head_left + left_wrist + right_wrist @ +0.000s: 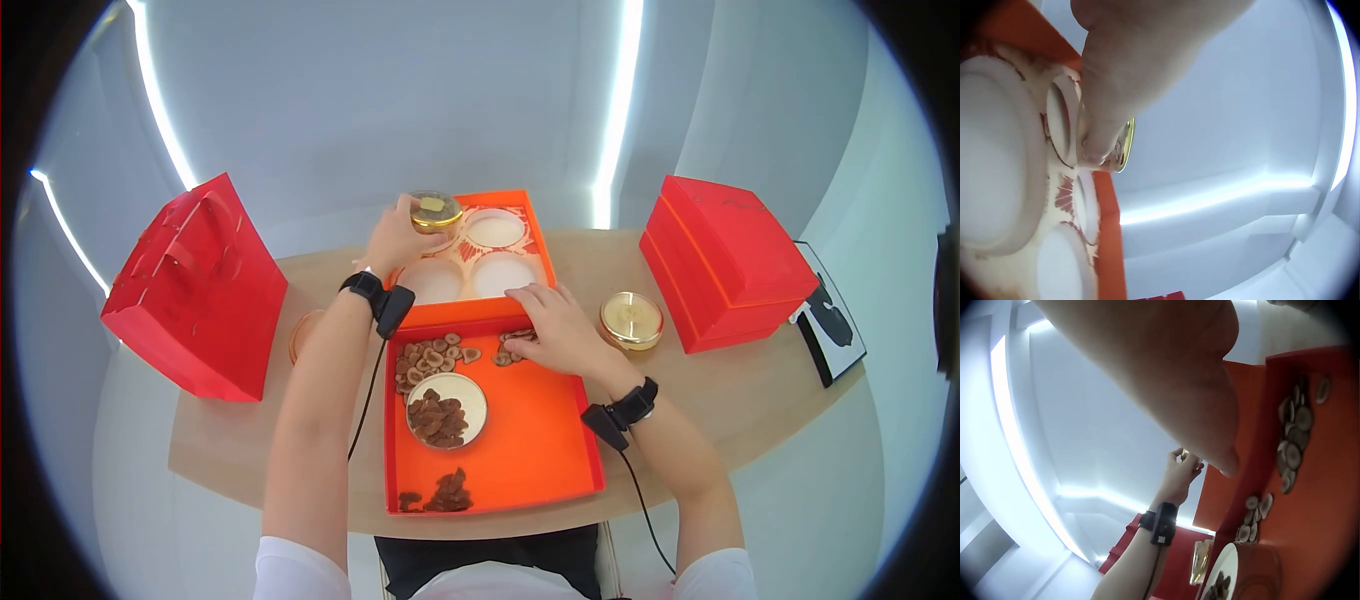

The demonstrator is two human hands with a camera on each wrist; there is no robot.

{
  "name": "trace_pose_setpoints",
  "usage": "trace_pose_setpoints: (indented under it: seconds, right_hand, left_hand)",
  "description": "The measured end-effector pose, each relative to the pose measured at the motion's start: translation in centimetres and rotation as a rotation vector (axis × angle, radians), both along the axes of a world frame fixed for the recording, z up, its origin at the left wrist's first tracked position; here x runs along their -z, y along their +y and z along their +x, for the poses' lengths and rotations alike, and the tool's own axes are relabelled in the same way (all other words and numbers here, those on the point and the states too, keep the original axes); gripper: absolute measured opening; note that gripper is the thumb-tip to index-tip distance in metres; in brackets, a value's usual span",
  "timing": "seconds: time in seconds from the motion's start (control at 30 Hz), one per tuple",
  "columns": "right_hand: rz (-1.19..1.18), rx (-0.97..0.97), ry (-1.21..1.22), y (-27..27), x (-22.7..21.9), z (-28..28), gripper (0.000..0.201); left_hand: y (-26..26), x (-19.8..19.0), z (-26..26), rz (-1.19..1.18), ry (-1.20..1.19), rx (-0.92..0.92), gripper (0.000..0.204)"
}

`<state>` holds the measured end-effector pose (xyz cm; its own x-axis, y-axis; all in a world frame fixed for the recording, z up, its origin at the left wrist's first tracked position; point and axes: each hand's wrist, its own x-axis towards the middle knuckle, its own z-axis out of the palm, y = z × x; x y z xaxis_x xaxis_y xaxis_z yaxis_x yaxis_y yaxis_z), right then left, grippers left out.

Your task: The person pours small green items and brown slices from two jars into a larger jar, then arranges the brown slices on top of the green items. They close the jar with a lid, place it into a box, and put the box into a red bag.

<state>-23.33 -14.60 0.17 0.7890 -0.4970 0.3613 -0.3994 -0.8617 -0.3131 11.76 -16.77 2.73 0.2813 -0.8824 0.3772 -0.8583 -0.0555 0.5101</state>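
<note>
My left hand [398,240] grips a small round clear jar [437,222] with a gold-rimmed lid, held over the back left of the orange box [545,250]. In the left wrist view, the thumb lies along the jar's clear wall [1105,164]. The box has a pale patterned insert with several round wells. My right hand [562,328] straddles the box's front wall, fingers over the rim and thumb in front of it. Below that thumb, dried round slices [505,352] lie in the red-rimmed orange tray [530,440].
In the tray are more slices [432,358], a round tub [475,405] with brown dried pieces, and loose brown pieces [450,494]. A gold-lidded jar [631,318] stands right of it. A red bag [205,300] is left; red boxes [725,260] and a framed picture [835,315] are right.
</note>
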Motion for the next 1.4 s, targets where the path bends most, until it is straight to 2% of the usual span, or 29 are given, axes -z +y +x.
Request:
trace_pose_setpoints:
  seconds: [0.2, 0.4, 0.6, 0.8, 0.9, 1.1, 1.2, 1.4]
  right_hand:
    - [-0.098, -0.046, -0.014, -0.6, 1.2, -0.5, 0.076]
    - [-0.072, -0.039, 0.026, -0.4, 0.6, -0.5, 0.077]
    - [-0.093, -0.045, 0.008, -0.4, 0.8, -0.6, 0.077]
    - [-0.09, -0.046, 0.007, -0.4, 0.8, -0.6, 0.077]
    - [-0.082, -0.057, 0.016, -0.5, 0.7, -0.7, 0.077]
    - [-0.074, -0.043, 0.007, -0.3, 0.8, -0.7, 0.077]
    - [-0.076, -0.043, -0.002, -0.4, 1.0, -0.7, 0.077]
    - [-0.098, -0.038, 0.002, -0.4, 1.0, -0.7, 0.076]
  left_hand:
    - [-2.4, 3.7, -0.1, 0.091, -0.279, -0.146, 0.091]
    - [-1.9, 1.9, -0.4, 0.262, -0.292, -0.171, 0.09]
    - [-1.7, 1.6, 0.2, 0.332, -0.538, -0.205, 0.09]
    - [-1.0, 1.4, 1.8, 0.364, -0.336, -0.068, 0.088]
    - [-0.5, 1.8, 2.0, 0.261, -0.321, -0.076, 0.082]
    - [-0.8, 3.3, 3.4, 0.077, -0.065, -0.014, 0.079]
    - [-1.0, 3.5, 3.9, 0.062, 0.03, -0.031, 0.082]
    - [-0.5, 2.3, 2.7, 0.171, -0.072, -0.073, 0.089]
